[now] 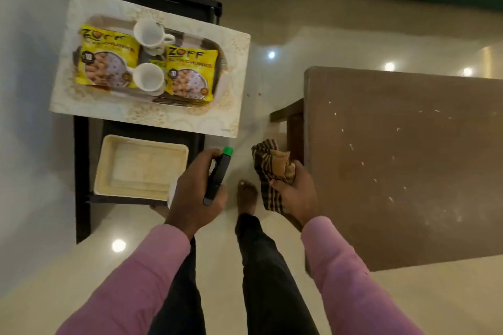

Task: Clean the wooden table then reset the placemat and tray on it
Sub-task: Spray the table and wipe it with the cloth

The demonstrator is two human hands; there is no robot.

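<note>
From the head camera, looking straight down, the left hand (196, 187) in a pink sleeve has its fingers (209, 156) clenched round a black spray bottle with a green cap (219, 174), held over the pale glossy floor (81, 280). The right hand (294, 193) grips a bunched brown striped cloth (268, 166), just beside the near left corner of the bare brown wooden table (408, 166), whose top carries scattered pale specks and crumbs. Well apart from that table, to the left, a cream patterned rectangular placemat (234, 84) lies on a black frame stand (80, 171), overhanging its edges. On the placemat sits a dark-bottomed rectangular tray with a pale rim (221, 62), holding two yellow snack packets (106, 60) and two white cups (148, 32), one near the tray's far edge, the other toward its near edge. An empty cream rectangular tray (141, 168) rests on the stand below the placemat's near edge. A bare foot (246, 196) and dark trousers show between the hands.
</note>
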